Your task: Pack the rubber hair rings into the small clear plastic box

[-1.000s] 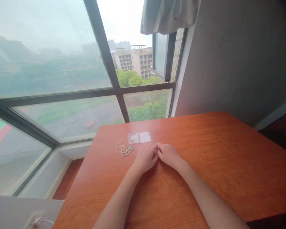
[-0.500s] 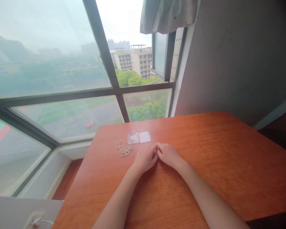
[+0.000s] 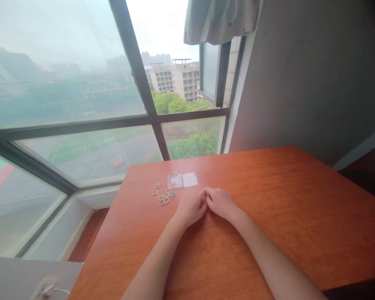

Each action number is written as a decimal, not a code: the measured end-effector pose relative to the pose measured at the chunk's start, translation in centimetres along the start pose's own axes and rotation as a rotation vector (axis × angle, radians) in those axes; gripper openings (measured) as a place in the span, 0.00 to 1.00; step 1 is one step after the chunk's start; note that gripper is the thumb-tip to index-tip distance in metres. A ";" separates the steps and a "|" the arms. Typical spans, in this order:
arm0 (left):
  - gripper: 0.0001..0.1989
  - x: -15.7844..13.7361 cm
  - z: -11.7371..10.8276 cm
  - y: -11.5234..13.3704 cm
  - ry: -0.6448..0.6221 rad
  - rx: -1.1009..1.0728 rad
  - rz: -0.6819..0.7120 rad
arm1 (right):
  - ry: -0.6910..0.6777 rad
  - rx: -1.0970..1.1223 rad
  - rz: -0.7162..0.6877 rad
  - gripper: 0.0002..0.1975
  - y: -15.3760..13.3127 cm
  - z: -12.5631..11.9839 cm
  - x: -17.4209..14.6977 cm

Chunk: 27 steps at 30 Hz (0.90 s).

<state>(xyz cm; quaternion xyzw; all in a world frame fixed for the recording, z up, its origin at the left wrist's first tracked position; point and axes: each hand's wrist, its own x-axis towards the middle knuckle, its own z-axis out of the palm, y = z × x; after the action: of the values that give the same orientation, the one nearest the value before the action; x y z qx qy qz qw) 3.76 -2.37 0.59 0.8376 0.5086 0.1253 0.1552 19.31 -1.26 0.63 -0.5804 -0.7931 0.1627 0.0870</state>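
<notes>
My left hand (image 3: 191, 207) and my right hand (image 3: 220, 203) rest together on the wooden table, touching at the fingers. Both are curled closed, with the fingertips turned away from view. Whether anything is between them is hidden. Left of my left hand lies a loose cluster of small thin rings (image 3: 166, 200) in pale yellowish, silvery and pinkish tones. A small clear plastic box (image 3: 175, 181) sits behind the rings, with something small and clear at its far edge. Beside it, just beyond my hands, is a flat whitish square (image 3: 190, 179), perhaps its lid.
The reddish-brown table (image 3: 287, 216) stretches far to the right. A window frame (image 3: 112, 121) borders its far and left sides, and a grey curtain (image 3: 221, 21) hangs above. At the lower left, a plug (image 3: 46, 290) with a white cable sits in a wall socket.
</notes>
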 end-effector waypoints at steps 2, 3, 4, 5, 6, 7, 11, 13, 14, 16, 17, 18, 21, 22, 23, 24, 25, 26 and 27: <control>0.09 0.0 -0.1 0.1 -0.012 -0.003 -0.014 | -0.004 0.001 0.000 0.12 -0.1 0.0 0.0; 0.09 0.0 -0.1 0.1 -0.014 -0.003 -0.018 | -0.007 0.000 0.002 0.12 -0.1 -0.1 0.0; 0.09 0.0 -0.1 0.2 -0.014 -0.002 -0.019 | -0.011 -0.001 0.004 0.12 -0.1 -0.1 0.0; 0.09 0.0 -0.1 0.2 -0.011 0.000 -0.017 | -0.015 -0.003 0.007 0.12 -0.2 -0.1 0.0; 0.09 0.0 -0.1 0.1 -0.007 0.002 -0.014 | -0.018 -0.004 0.009 0.12 -0.2 -0.1 0.0; 0.09 0.0 -0.1 0.1 -0.005 0.005 -0.008 | -0.017 -0.005 0.010 0.12 -0.2 -0.1 0.0; 0.08 0.0 0.1 -0.1 0.003 0.007 0.015 | -0.006 -0.004 0.005 0.12 -0.1 0.0 0.0; 0.08 0.0 0.2 -0.2 0.012 0.004 0.025 | -0.002 -0.006 0.001 0.12 0.0 0.1 0.0; 0.08 0.0 0.2 -0.2 0.017 0.003 0.030 | 0.000 -0.008 -0.003 0.12 0.0 0.1 0.0; 0.08 0.0 0.3 -0.2 0.022 0.001 0.038 | 0.008 -0.009 -0.010 0.12 0.1 0.2 0.0; 0.08 0.0 0.3 -0.3 0.023 0.002 0.039 | 0.011 -0.009 -0.012 0.12 0.1 0.2 0.0; 0.08 0.0 0.3 -0.3 0.023 0.006 0.038 | 0.013 -0.008 -0.014 0.12 0.1 0.2 0.0; 0.08 0.0 0.3 -0.3 0.021 0.021 0.032 | 0.015 -0.002 -0.012 0.12 0.1 0.2 0.0; 0.08 0.0 0.3 -0.3 0.021 0.025 0.030 | 0.015 0.000 -0.013 0.12 0.1 0.2 0.0; 0.08 0.0 0.3 -0.3 0.019 0.027 0.028 | 0.014 0.002 -0.015 0.12 0.1 0.3 0.1; 0.08 0.0 0.3 -0.2 0.019 0.029 0.023 | 0.013 0.003 -0.015 0.12 0.1 0.3 0.1; 0.08 0.0 0.2 -0.2 0.017 0.030 0.018 | 0.014 0.003 -0.015 0.12 0.1 0.3 0.1; 0.09 0.0 0.2 -0.2 0.017 0.031 0.014 | 0.014 0.002 -0.016 0.12 0.1 0.3 0.1; 0.09 -0.1 0.2 -0.2 0.017 0.032 0.013 | 0.016 0.001 -0.017 0.12 0.1 0.3 0.1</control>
<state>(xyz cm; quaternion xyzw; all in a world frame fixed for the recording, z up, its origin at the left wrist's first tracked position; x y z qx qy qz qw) 3.69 -2.38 0.34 0.8420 0.5066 0.1253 0.1367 19.31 -1.17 0.33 -0.5748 -0.7973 0.1578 0.0951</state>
